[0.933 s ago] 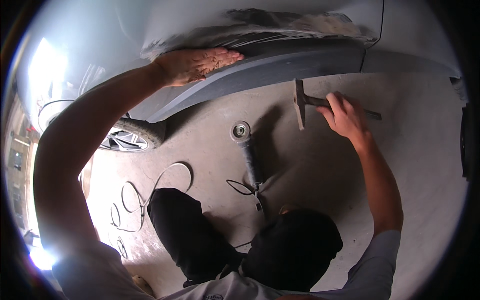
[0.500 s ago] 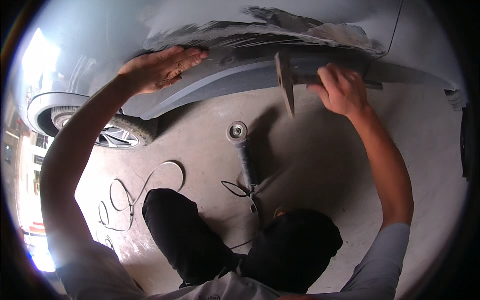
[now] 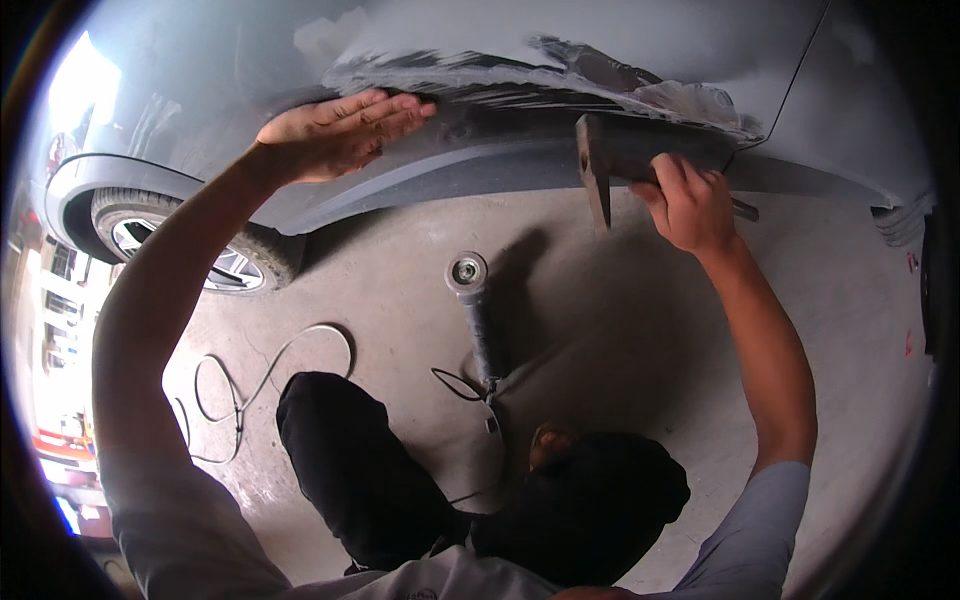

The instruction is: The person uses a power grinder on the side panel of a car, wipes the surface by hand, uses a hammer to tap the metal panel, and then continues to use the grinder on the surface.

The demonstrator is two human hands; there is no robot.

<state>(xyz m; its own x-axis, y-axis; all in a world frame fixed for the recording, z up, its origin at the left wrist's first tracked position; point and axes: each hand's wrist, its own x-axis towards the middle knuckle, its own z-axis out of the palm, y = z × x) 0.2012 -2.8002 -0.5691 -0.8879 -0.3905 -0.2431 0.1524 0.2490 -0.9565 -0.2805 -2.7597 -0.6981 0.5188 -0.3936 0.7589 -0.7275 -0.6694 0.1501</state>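
My left hand [image 3: 340,135] lies with outstretched fingers on the grey car side panel [image 3: 210,80], along the lower edge of a scraped, streaky pale and dark patch [image 3: 690,100]. My right hand [image 3: 690,205] grips the handle of a hammer [image 3: 592,170], whose narrow steel head is upright just below that patch, in front of the dark lower trim [image 3: 480,165]. Whether the head touches the panel I cannot tell.
An angle grinder [image 3: 478,330] lies on the concrete floor [image 3: 610,340] below the hammer. A looping cord [image 3: 275,370] runs left of it. The car's wheel [image 3: 235,268] is at the left, behind my left forearm. My dark-clad knees [image 3: 340,430] are at the bottom.
Since the earliest frame my left hand has shifted left along the panel. The hammer rose toward the panel, then moved slightly right. The view has also shifted a little.
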